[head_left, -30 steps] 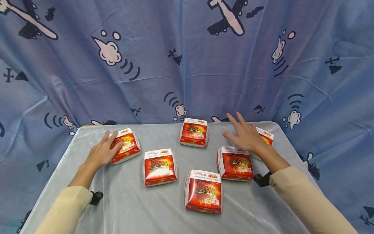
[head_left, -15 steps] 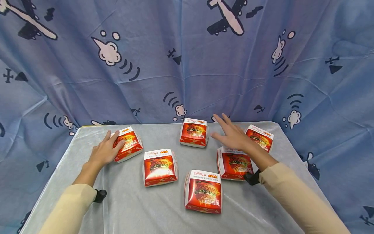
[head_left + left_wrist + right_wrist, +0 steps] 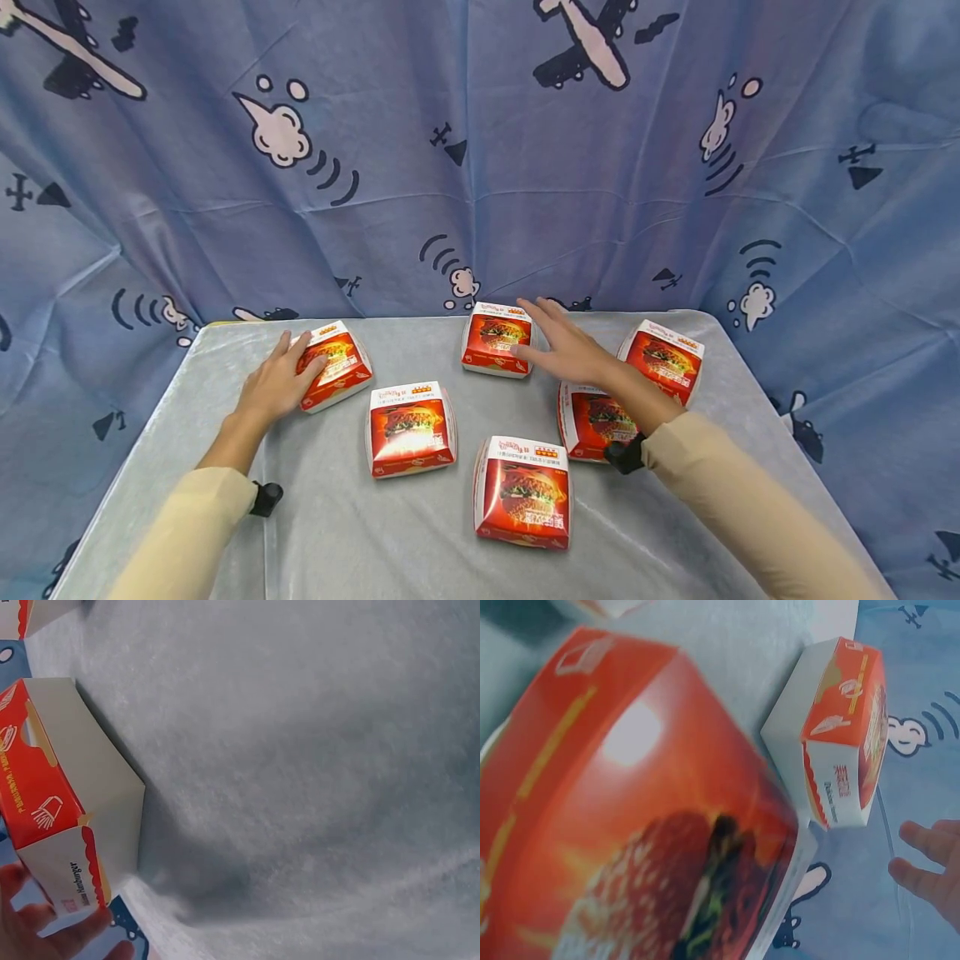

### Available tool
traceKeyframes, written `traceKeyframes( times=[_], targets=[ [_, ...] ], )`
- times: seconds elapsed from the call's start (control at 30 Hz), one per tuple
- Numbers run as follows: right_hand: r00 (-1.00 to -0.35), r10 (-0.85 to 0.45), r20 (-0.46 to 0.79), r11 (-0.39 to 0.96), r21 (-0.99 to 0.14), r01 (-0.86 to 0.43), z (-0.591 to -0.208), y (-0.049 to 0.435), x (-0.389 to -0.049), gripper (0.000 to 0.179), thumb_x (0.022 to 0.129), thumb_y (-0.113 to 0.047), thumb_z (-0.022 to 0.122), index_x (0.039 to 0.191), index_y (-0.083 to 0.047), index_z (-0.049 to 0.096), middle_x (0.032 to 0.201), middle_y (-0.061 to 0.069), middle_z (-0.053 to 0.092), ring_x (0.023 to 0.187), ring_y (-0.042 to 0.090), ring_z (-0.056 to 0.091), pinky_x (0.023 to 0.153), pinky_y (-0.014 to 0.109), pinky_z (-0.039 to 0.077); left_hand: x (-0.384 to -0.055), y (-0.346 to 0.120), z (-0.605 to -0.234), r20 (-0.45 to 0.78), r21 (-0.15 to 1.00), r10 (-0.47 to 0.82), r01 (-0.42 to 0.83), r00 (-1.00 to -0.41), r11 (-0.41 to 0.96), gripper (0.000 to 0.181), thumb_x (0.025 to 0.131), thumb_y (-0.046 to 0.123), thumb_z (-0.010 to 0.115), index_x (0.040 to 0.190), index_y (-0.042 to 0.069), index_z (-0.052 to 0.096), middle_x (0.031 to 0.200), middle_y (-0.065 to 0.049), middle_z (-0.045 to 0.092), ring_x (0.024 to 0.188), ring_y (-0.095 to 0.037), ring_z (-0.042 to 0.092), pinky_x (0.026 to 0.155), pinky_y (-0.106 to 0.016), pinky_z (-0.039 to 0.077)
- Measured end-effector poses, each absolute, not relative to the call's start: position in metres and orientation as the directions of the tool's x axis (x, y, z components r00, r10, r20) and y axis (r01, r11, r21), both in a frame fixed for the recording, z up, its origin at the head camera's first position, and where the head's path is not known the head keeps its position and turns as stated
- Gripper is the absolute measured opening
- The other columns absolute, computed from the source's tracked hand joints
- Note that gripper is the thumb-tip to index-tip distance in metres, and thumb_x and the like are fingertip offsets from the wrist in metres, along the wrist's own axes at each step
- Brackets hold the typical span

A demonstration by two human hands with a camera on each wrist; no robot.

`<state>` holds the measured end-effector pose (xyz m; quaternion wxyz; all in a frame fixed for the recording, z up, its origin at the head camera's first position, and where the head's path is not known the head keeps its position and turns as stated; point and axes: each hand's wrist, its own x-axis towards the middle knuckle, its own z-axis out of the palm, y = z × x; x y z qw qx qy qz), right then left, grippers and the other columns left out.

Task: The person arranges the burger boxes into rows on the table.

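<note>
Several red-and-white hamburger boxes with printed burger lids sit on the table. My left hand (image 3: 273, 387) touches the back-left hamburger box (image 3: 336, 367), its fingers along the left side and the thumb over the lid. In the left wrist view, the fingers (image 3: 71, 934) lie at that box's printed end (image 3: 71, 874). My right hand (image 3: 566, 350), fingers spread and extended, overlaps the right edge of the back-middle hamburger box (image 3: 491, 337). The right wrist view has a little space between those fingers (image 3: 922, 840) and the box (image 3: 836, 742); nothing is held there.
One hamburger box (image 3: 411, 433) lies left of centre and another (image 3: 525, 492) at the front. Beneath my right forearm is a third box (image 3: 596, 425), beside a box at the back right (image 3: 666, 358). A blue patterned curtain (image 3: 390, 208) hangs behind the grey cloth-covered table (image 3: 337, 533).
My left hand and its box have shifted slightly right and back. The right hand has swept left, from above the right-hand boxes to the back-middle box, uncovering the back-right box.
</note>
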<state>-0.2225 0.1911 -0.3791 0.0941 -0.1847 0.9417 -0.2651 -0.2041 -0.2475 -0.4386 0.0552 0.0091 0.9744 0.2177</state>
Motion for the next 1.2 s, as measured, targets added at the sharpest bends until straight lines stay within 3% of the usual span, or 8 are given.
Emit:
traceKeyframes(
  times=[0.43, 0.67, 0.9, 1.2],
  targets=[
    [-0.897, -0.435, -0.078, 0.737, -0.604, -0.305, -0.377, 0.165, -0.227, 0.081, 0.095, -0.048, 0.060, 0.160, -0.021, 0.020, 0.164, 0.018, 0.014, 0.145, 0.044, 0.025, 0.108, 0.070, 0.025, -0.212, -0.237, -0.440, -0.096, 0.416, 0.036, -0.008, -0.995, 0.909, 0.074, 0.103, 0.055, 0.033, 0.157, 0.005, 0.025, 0.159, -0.033, 0.012, 0.134, -0.059, 0.031, 0.102, -0.072, 0.030],
    [-0.878, -0.477, -0.054, 0.673, -0.665, -0.324, -0.378, 0.154, -0.234, 0.078, 0.096, -0.043, 0.061, 0.159, -0.017, 0.023, 0.163, 0.018, 0.019, 0.148, 0.039, 0.021, 0.112, 0.066, 0.022, -0.215, -0.229, -0.438, -0.125, 0.416, 0.015, -0.039, -0.992, 0.908, 0.073, 0.103, 0.054, 0.031, 0.158, 0.006, 0.023, 0.159, -0.033, 0.012, 0.134, -0.060, 0.031, 0.103, -0.072, 0.029],
    [-0.866, -0.496, -0.054, 0.620, -0.721, -0.310, -0.383, 0.144, -0.237, 0.077, 0.096, -0.035, 0.064, 0.157, -0.009, 0.027, 0.160, 0.017, 0.026, 0.147, 0.035, 0.024, 0.115, 0.059, 0.022, -0.216, -0.225, -0.438, -0.127, 0.423, 0.019, -0.036, -0.992, 0.905, 0.064, 0.105, 0.043, 0.029, 0.158, 0.007, 0.023, 0.159, -0.032, 0.012, 0.136, -0.058, 0.029, 0.105, -0.072, 0.028],
    [-0.850, -0.527, -0.021, 0.594, -0.725, -0.350, -0.389, 0.128, -0.239, 0.074, 0.095, -0.029, 0.065, 0.155, -0.003, 0.031, 0.157, 0.019, 0.033, 0.140, 0.035, 0.038, 0.114, 0.051, 0.030, -0.220, -0.220, -0.438, -0.131, 0.432, 0.049, -0.013, -0.990, 0.902, 0.065, 0.105, 0.042, 0.032, 0.158, 0.006, 0.022, 0.159, -0.035, 0.009, 0.135, -0.061, 0.028, 0.106, -0.071, 0.028]
  ],
)
